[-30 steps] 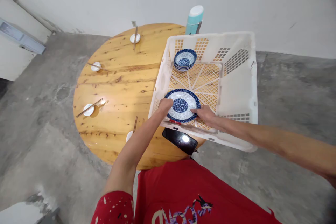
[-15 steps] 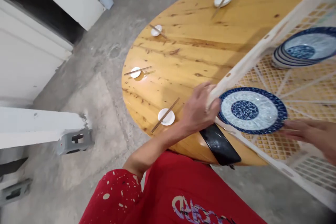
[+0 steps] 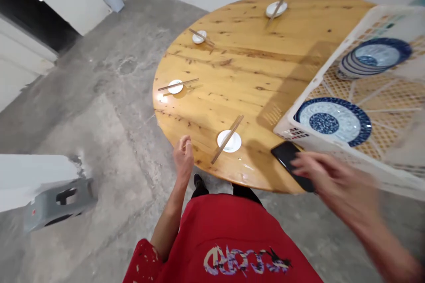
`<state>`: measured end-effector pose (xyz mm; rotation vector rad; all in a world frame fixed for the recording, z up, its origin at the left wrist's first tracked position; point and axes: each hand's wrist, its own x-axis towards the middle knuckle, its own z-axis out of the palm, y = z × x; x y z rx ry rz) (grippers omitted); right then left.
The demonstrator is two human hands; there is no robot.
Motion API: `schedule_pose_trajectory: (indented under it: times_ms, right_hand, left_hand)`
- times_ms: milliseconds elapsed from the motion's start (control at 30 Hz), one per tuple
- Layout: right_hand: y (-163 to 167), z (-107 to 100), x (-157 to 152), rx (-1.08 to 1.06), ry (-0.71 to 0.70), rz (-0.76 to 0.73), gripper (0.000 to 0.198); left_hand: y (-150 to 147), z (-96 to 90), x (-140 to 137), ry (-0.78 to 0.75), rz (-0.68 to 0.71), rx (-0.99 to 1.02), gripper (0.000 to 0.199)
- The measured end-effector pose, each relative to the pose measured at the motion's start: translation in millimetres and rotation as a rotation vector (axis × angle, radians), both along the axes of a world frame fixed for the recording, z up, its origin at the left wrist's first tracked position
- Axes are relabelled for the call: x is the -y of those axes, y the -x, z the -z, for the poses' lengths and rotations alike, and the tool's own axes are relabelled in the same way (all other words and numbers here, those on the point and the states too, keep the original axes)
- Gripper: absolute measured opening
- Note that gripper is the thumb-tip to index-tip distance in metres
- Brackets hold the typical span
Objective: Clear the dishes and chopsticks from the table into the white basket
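Glossy wood table [image 3: 239, 75], smooth plastic-looking basket [image 3: 401, 181], shiny ceramic-looking plate [image 3: 332, 119] and bowls [image 3: 376, 55], cloth shirt [image 3: 239, 225], and that floor [image 3: 129, 106] looks like rough concrete.

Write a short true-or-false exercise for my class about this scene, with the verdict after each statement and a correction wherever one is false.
1. A blue-and-white plate lies inside the white basket. True.
2. The left hand grips the rim of the basket. False: it is well apart from the basket, by the table's edge.
3. Chopsticks lie across each of the four small white dishes. True.
4. The black phone lies inside the basket. False: it lies on the table, just outside the basket.
5. The right hand looks blurred and hides part of the phone from view. True.
6. The blue-and-white bowls stand singly around the table. False: they are stacked in the basket.
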<state>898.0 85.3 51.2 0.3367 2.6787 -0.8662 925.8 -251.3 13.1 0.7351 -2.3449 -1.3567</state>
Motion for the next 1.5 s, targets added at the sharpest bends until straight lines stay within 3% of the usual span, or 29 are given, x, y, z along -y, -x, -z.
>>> schedule_pose_trajectory:
  times_ms: [100,233,400,467,567,700,833,1067,1167,1233,1333,1500]
  right_hand:
    - [1.9,16.8,78.3,-0.044,-0.069,-0.164,0.026]
    - [33.1,54.4,148.4,0.029,-0.327,-0.224,0.048]
    - [56.1,92.5,179.8,0.113,-0.472,-0.194,0.054]
    - [59.7,101.2,183.7,0.12,-0.486,-0.187,0.049]
    - [62.1,106.8,186.7,0.163,-0.481,-0.168,0.043]
    - [64.1,107.9,192.8,0.219,-0.494,-0.132,0.046]
    - [66.2,108.0,205.2,0.253,-0.498,-0.083,0.047]
    - [67.9,112.1,219.9,0.344,-0.431,0.121,0.063]
    - [66.5,110.6,232.9,0.298,-0.369,0.277,0.051]
    - [70.4,106.4,252.2,0.237,-0.254,0.363,0.041]
    - [89.3,101.9,296.4,0.078,0.058,0.429,0.038]
    - [142.5,109.5,388.0,-0.036,0.678,0.613,0.046]
  left_hand:
    - [-37.4,13.3,51.3,0.011,0.015,0.02,0.027]
    - [-106.2,25.0,125.0,0.057,-0.062,0.12,0.031]
    - [-183.6,43.4,190.8,0.079,-0.27,0.215,0.033]
    - [-194.5,52.3,204.8,0.076,-0.33,0.221,0.032]
    - [-186.2,62.3,214.4,0.087,-0.332,0.204,0.03]
    - [-143.1,66.0,218.7,0.1,-0.187,0.19,0.027]
    - [-75.4,62.2,234.6,0.169,0.003,0.174,0.024]
    - [104.8,42.0,289.7,0.437,0.362,0.19,0.021]
    - [187.6,41.2,300.6,0.593,0.498,0.233,0.026]
    - [232.9,47.1,301.5,0.7,0.572,0.225,0.031]
    - [279.3,62.5,299.0,0.861,0.658,0.288,0.038]
    - [310.8,80.8,300.3,1.039,0.83,0.46,0.023]
